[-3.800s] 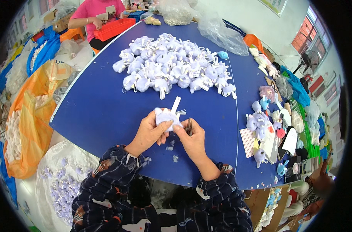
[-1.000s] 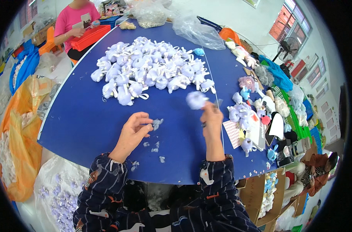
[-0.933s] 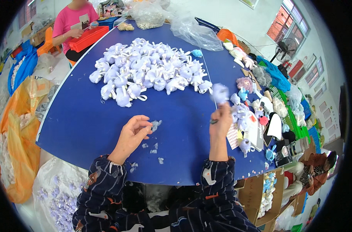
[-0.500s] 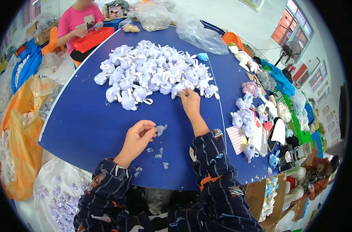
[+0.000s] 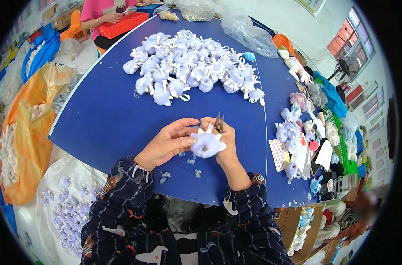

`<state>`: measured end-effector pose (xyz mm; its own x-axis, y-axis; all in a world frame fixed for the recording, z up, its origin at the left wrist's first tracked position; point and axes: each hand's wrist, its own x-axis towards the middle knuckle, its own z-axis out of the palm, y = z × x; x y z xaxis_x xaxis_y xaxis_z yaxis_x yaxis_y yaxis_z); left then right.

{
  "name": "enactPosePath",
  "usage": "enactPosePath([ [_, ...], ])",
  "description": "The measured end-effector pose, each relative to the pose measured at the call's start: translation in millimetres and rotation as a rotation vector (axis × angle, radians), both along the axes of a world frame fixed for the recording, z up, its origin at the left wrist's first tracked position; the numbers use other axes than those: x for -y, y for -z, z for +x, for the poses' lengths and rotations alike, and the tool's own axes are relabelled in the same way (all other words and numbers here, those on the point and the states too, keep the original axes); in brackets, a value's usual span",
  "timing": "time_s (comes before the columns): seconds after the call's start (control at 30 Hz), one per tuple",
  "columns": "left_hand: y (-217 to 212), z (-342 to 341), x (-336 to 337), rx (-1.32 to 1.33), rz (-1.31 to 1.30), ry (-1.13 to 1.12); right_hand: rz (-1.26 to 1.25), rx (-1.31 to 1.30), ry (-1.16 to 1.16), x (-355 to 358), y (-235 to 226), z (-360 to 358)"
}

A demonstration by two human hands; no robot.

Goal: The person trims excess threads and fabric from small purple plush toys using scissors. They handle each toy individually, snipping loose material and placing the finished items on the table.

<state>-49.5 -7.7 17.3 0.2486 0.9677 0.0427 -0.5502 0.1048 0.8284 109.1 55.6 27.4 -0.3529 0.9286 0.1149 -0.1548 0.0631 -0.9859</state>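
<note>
Over the near middle of the blue table, my two hands hold a small lilac plush toy [image 5: 204, 145] with pale pointed bits at its top and sides. The thumb and fingers of my left hand [image 5: 167, 141] pinch its left edge. My right hand [image 5: 226, 143] is closed at the toy's right side and also grips small metal scissors [image 5: 219, 122], blades pointing up; their handles are hidden in the palm. Below the hands lie loose tufts of fluff [image 5: 165, 176]. Beyond them spreads a big pile of similar lilac plush toys [image 5: 192, 62] with white ribbon loops.
More plush toys, papers and a sticker sheet [image 5: 279, 154] crowd the table's right side. Clear plastic bags [image 5: 245, 33] lie at the far edge. A co-worker in pink holds a red tray [image 5: 123, 25] at far left. A bag of lilac pieces [image 5: 73, 216] stands at lower left.
My right hand has come back from the pile's near edge with a lilac toy. My left hand has moved to meet it, and the scissor blades now show. The view has shifted slightly.
</note>
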Motion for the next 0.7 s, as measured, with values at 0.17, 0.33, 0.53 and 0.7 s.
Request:
enactPosePath([
  [0.17, -3, 4, 4, -0.104, -0.078, 0.072, 0.064, 0.092, 0.208, 3, -11, -8],
  [0.33, 9, 8, -3, -0.247, 0.106, -0.276, -0.151, 0.029, -0.104, -12, -4, 8],
  [0.53, 10, 6, -7, -0.272, 0.087, -0.520, -0.317, 0.172, -0.377, -18, -14, 29],
  [0.7, 8, 9, -6, -0.359, 0.156, -0.447, 0.168, 0.395, -0.136, 3, -8, 10],
])
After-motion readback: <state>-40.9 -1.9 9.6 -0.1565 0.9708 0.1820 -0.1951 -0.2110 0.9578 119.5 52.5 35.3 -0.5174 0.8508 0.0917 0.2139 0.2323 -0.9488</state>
